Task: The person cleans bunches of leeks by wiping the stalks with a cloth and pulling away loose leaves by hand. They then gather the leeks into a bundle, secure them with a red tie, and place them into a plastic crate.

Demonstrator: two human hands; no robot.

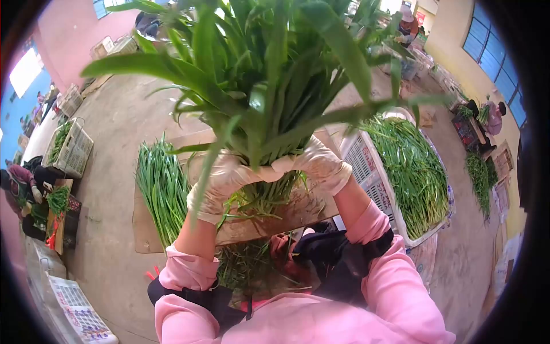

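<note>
Bunch of chives point(269, 86) stands upright at frame centre. Left hand point(220, 186) and right hand point(318, 163), gloved, close tightly around its stems near the base. The leaves seem light, floppy, easy to bruise.

Leaf bunch point(263, 86): bright green blades, paler yellow-green at the stem ends. Left grip point(220, 186) and right grip point(321, 163): translucent off-white gloves; sleeves point(395, 286): plain pink with black bands at the elbows. Desk point(286, 215): tan-brown wood, scuffed pale; right crate point(366, 172): white lattice holding green stalks point(415, 172); floor point(114, 126): mottled grey-brown; far-left wall point(69, 34): pink.
</note>
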